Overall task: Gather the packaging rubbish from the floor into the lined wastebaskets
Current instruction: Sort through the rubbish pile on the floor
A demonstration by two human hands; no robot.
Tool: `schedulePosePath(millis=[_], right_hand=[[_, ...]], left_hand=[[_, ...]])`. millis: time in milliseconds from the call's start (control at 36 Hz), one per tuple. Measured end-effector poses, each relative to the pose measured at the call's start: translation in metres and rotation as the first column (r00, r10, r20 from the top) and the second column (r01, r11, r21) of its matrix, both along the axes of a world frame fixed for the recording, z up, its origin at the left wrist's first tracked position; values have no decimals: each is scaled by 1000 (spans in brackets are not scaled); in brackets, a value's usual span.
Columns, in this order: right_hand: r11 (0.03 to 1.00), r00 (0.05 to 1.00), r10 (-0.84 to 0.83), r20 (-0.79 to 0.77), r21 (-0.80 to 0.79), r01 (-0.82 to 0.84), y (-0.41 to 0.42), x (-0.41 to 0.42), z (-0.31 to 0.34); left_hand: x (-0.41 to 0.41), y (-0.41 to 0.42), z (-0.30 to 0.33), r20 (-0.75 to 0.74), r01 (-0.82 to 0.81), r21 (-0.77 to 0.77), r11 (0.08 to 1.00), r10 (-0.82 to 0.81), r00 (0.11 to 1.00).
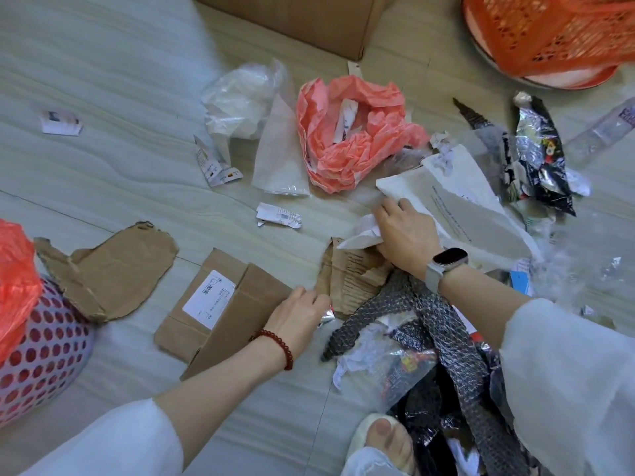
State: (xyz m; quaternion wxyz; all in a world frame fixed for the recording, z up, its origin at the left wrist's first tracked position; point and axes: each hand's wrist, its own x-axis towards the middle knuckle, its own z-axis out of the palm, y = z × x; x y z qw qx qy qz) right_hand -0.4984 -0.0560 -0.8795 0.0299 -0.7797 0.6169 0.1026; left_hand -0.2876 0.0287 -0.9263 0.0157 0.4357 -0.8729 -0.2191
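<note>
My right hand point(405, 235) is closed on crumpled white paper point(364, 233) at the edge of a torn white mailer point(457, 201). My left hand point(297, 316) pinches a small silver foil scrap point(326, 316) beside the brown cardboard envelope point(220, 310). Torn corrugated card point(354, 276) lies between the hands. A pink plastic bag point(347, 139) and clear plastic bags point(247, 101) lie farther out. Black bubble wrap point(439, 341) is heaped under my right forearm. A white perforated wastebasket with a red liner point(41, 352) stands at the left edge. An orange wastebasket point(549, 29) lies at top right.
A torn cardboard piece point(110, 269) leans by the left basket. Small paper scraps point(278, 216) point(62, 123) dot the pale floor. A cardboard box point(302, 18) stands at the top. Foil wrappers point(536, 156) lie at right. My slippered foot point(381, 441) is at the bottom.
</note>
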Motion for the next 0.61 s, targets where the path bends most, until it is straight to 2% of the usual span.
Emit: schedulePosePath(millis=[83, 167, 278, 361, 444, 611], right_hand=[[998, 1000, -24, 16, -55, 25, -6, 2, 15], [996, 991, -84, 106, -29, 87, -9, 6, 24], [997, 987, 4, 163, 78, -17, -2, 12, 17], [991, 985, -29, 169, 132, 7, 4, 18, 5], [985, 986, -55, 154, 171, 28, 8, 27, -5], [995, 979, -22, 201, 102, 2, 12, 35, -19]], left_hand=[[2, -29, 17, -219, -82, -89, 993, 61, 974], [10, -68, 29, -268, -180, -159, 971, 133, 954], [28, -104, 17, -95, -255, -147, 956, 243, 965], [36, -117, 10, 37, -280, -22, 960, 281, 959], [39, -123, 1, 189, -257, 76, 963, 239, 952], [36, -129, -6, 206, -227, 106, 968, 201, 958]])
